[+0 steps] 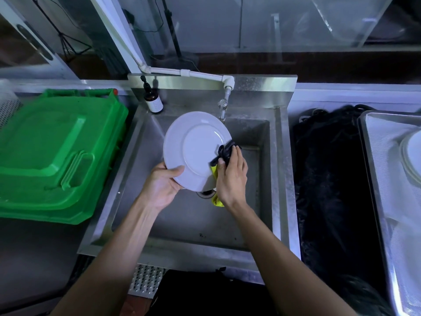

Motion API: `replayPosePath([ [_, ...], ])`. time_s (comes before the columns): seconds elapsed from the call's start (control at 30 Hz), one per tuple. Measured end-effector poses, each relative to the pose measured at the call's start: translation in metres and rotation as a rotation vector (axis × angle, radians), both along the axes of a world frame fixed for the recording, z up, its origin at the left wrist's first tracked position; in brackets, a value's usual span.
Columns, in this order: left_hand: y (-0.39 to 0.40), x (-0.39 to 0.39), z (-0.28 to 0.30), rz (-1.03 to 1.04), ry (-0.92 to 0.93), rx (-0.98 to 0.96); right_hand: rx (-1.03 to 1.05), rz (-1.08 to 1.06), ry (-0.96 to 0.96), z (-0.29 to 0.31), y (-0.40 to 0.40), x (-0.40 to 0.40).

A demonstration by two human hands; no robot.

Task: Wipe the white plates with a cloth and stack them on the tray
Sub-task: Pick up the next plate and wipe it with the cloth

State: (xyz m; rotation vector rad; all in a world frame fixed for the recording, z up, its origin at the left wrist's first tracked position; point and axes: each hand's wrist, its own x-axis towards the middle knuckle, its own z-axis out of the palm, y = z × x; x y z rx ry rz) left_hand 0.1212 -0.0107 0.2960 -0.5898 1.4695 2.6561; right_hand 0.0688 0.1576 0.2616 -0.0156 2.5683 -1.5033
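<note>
While the left hand (162,187) gripped the round white ceramic plate (197,149) by its lower rim, thumb on top, it sat tilted over the steel sink (276,169). Right hand (232,179) pinched a black-and-yellow cloth (222,156) against the opposite rim.

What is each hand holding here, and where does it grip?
Left hand grips the plate by its lower rim. Right hand holds the cloth, bunched, against the plate's right side.
</note>
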Motion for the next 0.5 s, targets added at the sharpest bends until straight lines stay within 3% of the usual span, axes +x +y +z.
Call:
replayPosePath([
  [0.2,-0.026,-0.002,-0.004,-0.091,-0.029,-0.009,0.037,-0.015,0.053,0.005,0.001,-0.019],
  [0.5,-0.054,-0.022,-0.009,-0.322,-0.119,-0.127,0.355,0.071,0.184,0.007,-0.002,-0.039],
])
